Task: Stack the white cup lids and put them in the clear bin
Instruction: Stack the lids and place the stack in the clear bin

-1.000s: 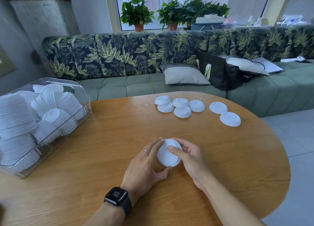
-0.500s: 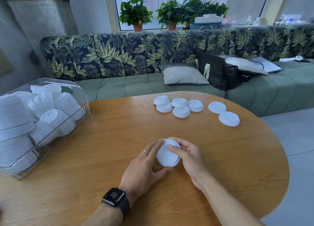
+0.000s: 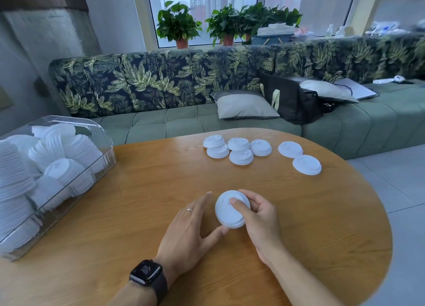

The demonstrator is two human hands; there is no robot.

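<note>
Bare tabletop (image 3: 138, 202) lay open between the clear bin (image 3: 104, 145) at its left edge and the seven loose lids (image 3: 241, 156) clustered near its far edge.

Matt white plastic lids (image 3: 239, 156), smooth wood-grain table (image 3: 138, 190), glossy clear plastic bin (image 3: 108, 158).

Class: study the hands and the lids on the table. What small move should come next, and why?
Probably the left hand should reach forward for one of the loose lids. The right hand grips only a thin stack, the left is free, and seven lids lie unstacked, so the clear bin can wait.
</note>
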